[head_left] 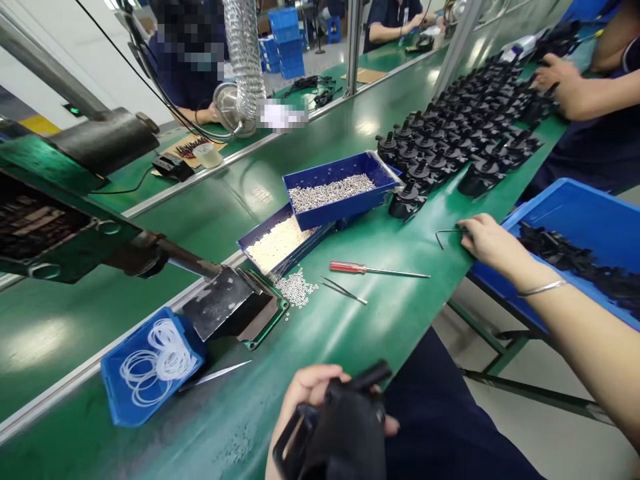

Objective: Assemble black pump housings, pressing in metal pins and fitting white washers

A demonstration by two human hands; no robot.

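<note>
My left hand (305, 400) is low at the bench's near edge, fingers closed around a black plastic part (345, 427) held over my lap. My right hand (487, 240) reaches out to the right edge of the green bench (380, 320), its fingers curled on a bent metal hex key (447, 233) lying on the surface. A red-handled screwdriver (367, 269) and tweezers (345, 290) lie between the two hands. A single black part (406, 200) stands just beyond the hex key.
Blue trays of silver screws (333, 190), white bits (275, 243) and white rings (153, 363) stand nearby. Small loose washers (296, 288) lie spilled. Many black parts (465, 133) crowd the far right, where another person's hand (557, 80) works. A blue bin (575, 227) is beside me.
</note>
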